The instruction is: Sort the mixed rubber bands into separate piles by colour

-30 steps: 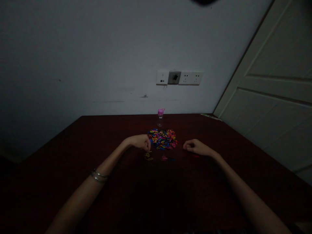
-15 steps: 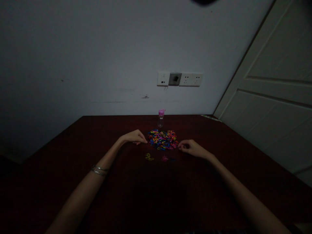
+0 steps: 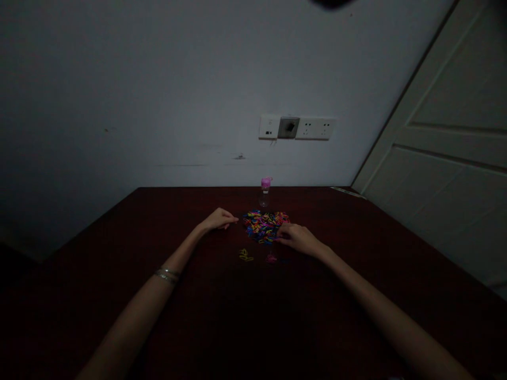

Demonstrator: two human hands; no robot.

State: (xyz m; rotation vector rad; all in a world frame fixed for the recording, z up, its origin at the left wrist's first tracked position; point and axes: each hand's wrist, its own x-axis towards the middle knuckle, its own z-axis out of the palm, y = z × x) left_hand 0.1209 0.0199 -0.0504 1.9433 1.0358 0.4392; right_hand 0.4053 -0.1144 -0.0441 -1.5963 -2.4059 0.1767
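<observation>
A heap of small bands (image 3: pixel 261 224) in many colours, which look like rubber bands, lies on the dark red table. My left hand (image 3: pixel 219 218) is just off the heap's left edge, thumb and finger pressed together; whatever they hold is too small to tell. Over the heap's lower right side, my right hand (image 3: pixel 299 237) has its fingertips closed, with a speck of pink at the tips that I cannot make out. In front of the heap are a few yellow bands (image 3: pixel 245 256) and a small pink cluster (image 3: pixel 271 258), with something dark and faint beside it.
Behind the heap stands a clear bottle (image 3: pixel 264 199) with a pink cap. The wall with a row of sockets (image 3: pixel 297 127) rises at the table's back edge. A pale strip (image 3: pixel 348 192) lies in the back right corner, near a panelled door (image 3: pixel 443 142).
My right hand has moved left, from beside the heap to over its lower right part. My left hand has lifted slightly away from the heap's edge. The view has shifted a little.
</observation>
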